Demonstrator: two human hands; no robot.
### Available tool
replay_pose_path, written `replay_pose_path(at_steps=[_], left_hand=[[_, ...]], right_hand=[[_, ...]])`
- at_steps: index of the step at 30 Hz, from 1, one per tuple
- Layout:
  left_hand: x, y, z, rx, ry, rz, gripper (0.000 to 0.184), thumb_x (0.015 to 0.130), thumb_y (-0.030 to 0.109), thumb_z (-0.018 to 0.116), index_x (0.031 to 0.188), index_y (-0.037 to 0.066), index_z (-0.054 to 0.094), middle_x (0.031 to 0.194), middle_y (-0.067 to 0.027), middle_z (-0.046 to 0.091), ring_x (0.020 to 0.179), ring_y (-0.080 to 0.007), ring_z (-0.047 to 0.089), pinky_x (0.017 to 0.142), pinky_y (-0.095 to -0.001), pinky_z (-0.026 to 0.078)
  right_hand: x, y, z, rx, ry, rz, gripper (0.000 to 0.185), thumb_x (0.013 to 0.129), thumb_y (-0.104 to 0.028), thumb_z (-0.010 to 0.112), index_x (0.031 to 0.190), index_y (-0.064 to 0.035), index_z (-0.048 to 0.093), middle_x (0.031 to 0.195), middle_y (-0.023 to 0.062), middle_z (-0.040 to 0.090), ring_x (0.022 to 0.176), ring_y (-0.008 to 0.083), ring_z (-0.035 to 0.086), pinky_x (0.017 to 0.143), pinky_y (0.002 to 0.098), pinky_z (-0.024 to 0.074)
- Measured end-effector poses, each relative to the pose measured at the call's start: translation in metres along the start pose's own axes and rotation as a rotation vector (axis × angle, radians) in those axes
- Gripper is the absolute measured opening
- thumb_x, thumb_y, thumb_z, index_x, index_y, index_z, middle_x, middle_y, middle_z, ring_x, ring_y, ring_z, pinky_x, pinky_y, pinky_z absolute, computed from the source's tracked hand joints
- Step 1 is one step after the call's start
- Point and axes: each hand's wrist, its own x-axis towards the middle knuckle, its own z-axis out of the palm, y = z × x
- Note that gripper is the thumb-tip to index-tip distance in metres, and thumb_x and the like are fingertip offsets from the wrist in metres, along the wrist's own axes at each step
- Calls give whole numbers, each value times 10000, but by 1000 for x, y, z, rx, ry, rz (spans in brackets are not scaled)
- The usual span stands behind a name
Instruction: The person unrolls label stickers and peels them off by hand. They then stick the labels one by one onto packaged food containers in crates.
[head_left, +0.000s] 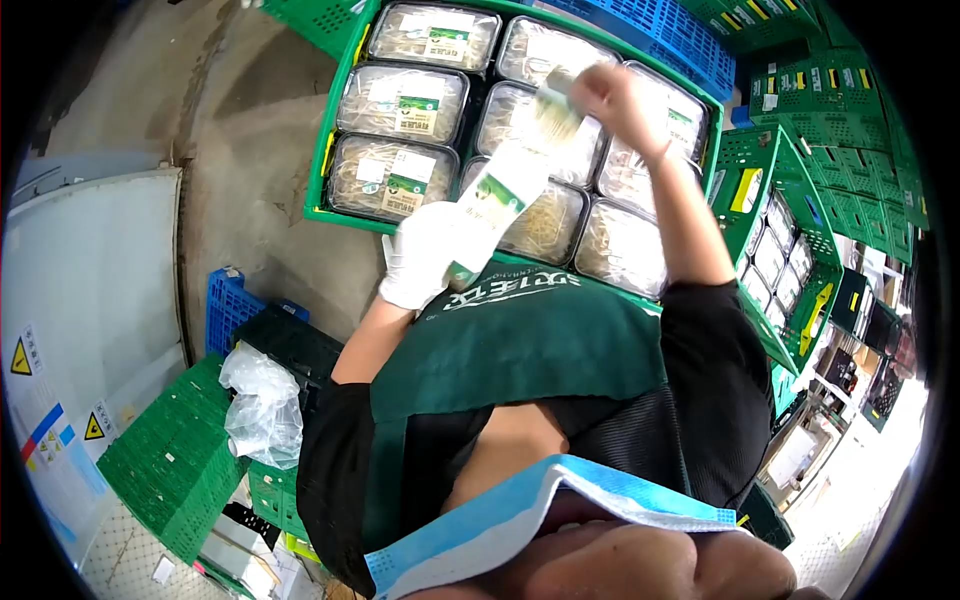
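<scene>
My left hand (422,255), in a white glove, is closed around a white strip of printed labels (498,198) with green panels, above the near edge of a green crate (322,180). Bare and blurred by motion, my right hand (612,100) is over the crate's middle with its fingers curled together. At its fingertips is a smeared pale label (558,112) with a greenish edge; whether this joins the strip cannot be made out. Several clear-lidded trays of pale sprouts (402,103) fill the crate in rows. Those on the left bear green-and-white labels; the strip and hands partly cover the middle ones.
Another green crate (752,215) with packed trays stands at the right. Stacked green crates (845,125) rise behind it, and a blue crate (660,45) is beyond mine. On the left, a crumpled plastic bag (262,405) lies by green crates (175,450).
</scene>
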Motion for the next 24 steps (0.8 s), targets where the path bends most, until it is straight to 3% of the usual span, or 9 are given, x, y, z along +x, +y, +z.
replay_pose_path(at_steps=[1, 3, 6, 9, 11, 13, 17, 20, 24], left_hand=[[-3, -10, -4, -143, 18, -159, 107, 731, 102, 576, 773, 5, 560, 683, -88, 544, 659, -154, 539, 586, -270, 435], [-10, -29, -12, -451, 131, -470, 138, 781, 97, 510, 851, -16, 548, 737, -87, 577, 728, -143, 570, 620, -273, 466], [-22, -43, -20, -536, 130, -529, 183, 794, 87, 494, 923, -40, 516, 820, -92, 586, 770, -145, 569, 658, -265, 468], [-30, -35, -13, -148, 94, -368, 240, 802, 93, 484, 994, -50, 498, 899, -100, 575, 810, -154, 559, 692, -261, 457], [-22, -15, 1, -478, 205, -410, 293, 809, 98, 475, 1062, -50, 471, 964, -105, 555, 855, -153, 542, 725, -262, 447], [-15, 14, 2, -632, 79, -380, 266, 784, 78, 521, 1022, -41, 507, 927, -92, 565, 819, -130, 542, 698, -241, 443], [-20, -3, -15, -293, -232, -429, 187, 727, 21, 576, 906, -30, 555, 822, -66, 591, 707, -91, 542, 627, -216, 440], [-17, 16, 16, -680, -10, -325, 178, 745, 18, 554, 918, -25, 560, 851, -53, 579, 760, -113, 539, 688, -233, 433], [-31, -13, 34, -223, 24, -333, 87, 750, 53, 567, 809, -10, 555, 718, -47, 551, 653, -99, 504, 568, -229, 408]], right_hand=[[20, 31, -9, -265, 259, -221, 226, 736, -213, 555, 876, -39, 523, 820, 137, 573, 794, 271, 551, 695, 344, 440], [54, 94, 8, -435, 253, -248, 291, 750, -251, 541, 939, -39, 476, 886, 138, 533, 864, 294, 508, 746, 372, 406], [61, 124, 41, -665, 275, -80, 384, 760, -330, 516, 1031, -63, 464, 964, 114, 518, 918, 266, 483, 791, 383, 375], [31, 64, 40, -651, 528, -104, 423, 751, -334, 534, 1069, -65, 461, 986, 118, 528, 883, 259, 506, 775, 378, 391], [-16, 8, 45, 82, 61, -127, 367, 749, -264, 578, 1028, -45, 486, 945, 100, 558, 823, 254, 526, 753, 346, 408], [-60, -56, 37, 529, -331, -222, 291, 732, -180, 605, 963, -26, 516, 831, 109, 570, 734, 238, 543, 694, 313, 428], [-92, -76, 57, 365, -235, -343, 191, 726, -105, 604, 879, -10, 540, 723, 124, 550, 644, 214, 554, 590, 290, 439], [-114, -81, 71, 433, -230, -231, 174, 723, -92, 606, 868, -14, 549, 703, 117, 561, 620, 200, 567, 571, 279, 448], [-117, -71, 55, 168, -66, -190, 64, 711, -114, 615, 724, -53, 598, 648, 81, 589, 551, 176, 574, 526, 261, 455]])
